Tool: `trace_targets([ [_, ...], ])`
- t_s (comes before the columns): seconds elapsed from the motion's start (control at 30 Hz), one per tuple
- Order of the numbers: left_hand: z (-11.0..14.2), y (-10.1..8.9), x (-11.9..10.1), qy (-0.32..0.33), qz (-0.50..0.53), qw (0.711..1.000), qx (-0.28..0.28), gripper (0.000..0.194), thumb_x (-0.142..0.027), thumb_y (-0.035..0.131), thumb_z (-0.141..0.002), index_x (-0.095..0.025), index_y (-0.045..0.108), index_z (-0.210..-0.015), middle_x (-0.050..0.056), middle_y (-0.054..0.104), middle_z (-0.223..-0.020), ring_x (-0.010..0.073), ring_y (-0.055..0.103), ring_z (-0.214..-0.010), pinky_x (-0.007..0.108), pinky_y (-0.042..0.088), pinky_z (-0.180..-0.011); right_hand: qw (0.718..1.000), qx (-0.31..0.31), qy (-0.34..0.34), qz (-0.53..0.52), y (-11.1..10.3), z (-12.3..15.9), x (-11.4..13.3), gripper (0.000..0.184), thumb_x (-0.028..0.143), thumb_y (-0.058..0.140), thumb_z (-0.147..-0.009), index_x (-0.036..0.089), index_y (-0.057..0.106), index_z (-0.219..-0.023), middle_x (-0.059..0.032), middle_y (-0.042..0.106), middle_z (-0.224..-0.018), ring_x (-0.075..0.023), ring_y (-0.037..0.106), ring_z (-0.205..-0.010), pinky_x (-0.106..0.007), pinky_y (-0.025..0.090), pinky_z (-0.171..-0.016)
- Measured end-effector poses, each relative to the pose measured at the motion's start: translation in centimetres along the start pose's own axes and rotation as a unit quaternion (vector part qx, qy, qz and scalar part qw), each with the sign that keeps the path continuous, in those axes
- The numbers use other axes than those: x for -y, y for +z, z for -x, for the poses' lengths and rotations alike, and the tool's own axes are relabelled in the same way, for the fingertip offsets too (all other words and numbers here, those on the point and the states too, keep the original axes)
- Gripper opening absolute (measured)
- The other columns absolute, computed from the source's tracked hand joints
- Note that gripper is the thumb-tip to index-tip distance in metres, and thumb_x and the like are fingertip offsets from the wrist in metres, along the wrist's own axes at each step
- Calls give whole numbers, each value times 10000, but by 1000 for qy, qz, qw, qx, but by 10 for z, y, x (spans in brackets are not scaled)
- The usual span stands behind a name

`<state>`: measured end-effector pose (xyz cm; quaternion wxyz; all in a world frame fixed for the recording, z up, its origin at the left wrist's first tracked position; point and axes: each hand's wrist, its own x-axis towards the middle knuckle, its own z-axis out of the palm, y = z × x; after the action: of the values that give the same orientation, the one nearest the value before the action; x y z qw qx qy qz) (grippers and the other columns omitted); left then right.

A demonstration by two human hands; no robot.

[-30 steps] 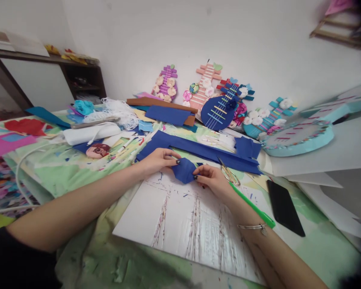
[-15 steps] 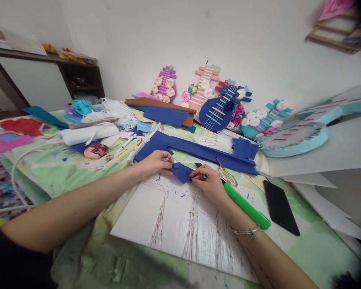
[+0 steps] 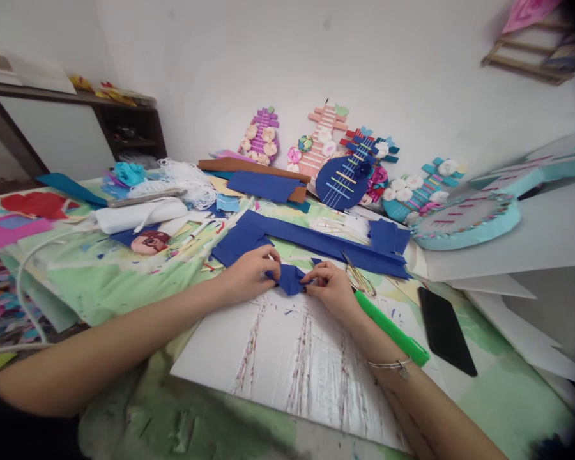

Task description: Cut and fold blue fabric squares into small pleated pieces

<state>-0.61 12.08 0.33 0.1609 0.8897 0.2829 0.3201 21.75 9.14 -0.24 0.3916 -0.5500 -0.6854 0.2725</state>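
Observation:
Between my hands is a small folded piece of dark blue paper, just above the far edge of a white board marked with cut lines. My left hand pinches its left side, fingers closed. The right side is pinched between thumb and fingers of my right hand. Beyond my hands lies a long blue paper strip. Gold-handled scissors rest right beside my right hand, and a green utility knife lies beside my right wrist.
A black phone lies at the right. Several decorated paper lutes lean against the wall. White yarn, a white glue gun or similar tool and paper scraps cover the left. Large white boards stand at the right edge.
My left hand has turned over the left side of the blue paper, and the piece's outline has changed. My right hand stays almost in place. The view has shifted slightly.

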Motion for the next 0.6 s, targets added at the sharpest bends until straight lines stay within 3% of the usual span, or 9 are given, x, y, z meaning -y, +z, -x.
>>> trace_targets([
  [0.2, 7, 1, 4, -3, -71, 997, -19, 121, -108, 600, -789, -188, 685, -761, 50, 558, -961, 198, 508, -911, 340, 427, -834, 990, 11, -116, 81, 5, 10, 6, 240, -11, 631, -662, 196, 731, -732, -22, 522, -843, -123, 488, -689, -259, 408, -633],
  [0.37, 8, 1, 5, 12, -70, 997, -39, 150, -102, 583, -804, -170, 674, -902, 63, 573, -957, 199, 497, -917, 331, 421, -840, 987, 27, -120, 103, 3, 10, 7, 238, -14, 627, -693, 195, 731, -741, -29, 623, -805, -144, 549, -708, -273, 433, -659],
  [0.6, 9, 0, -3, 47, -130, 990, 2, 119, -180, 534, -880, -190, 649, -851, 40, 623, -928, 209, 502, -951, 360, 348, -838, 988, 19, -116, 97, 2, 9, 2, 268, -8, 598, -708, 216, 739, -750, -22, 718, -779, -180, 609, -753, -304, 460, -718],
])
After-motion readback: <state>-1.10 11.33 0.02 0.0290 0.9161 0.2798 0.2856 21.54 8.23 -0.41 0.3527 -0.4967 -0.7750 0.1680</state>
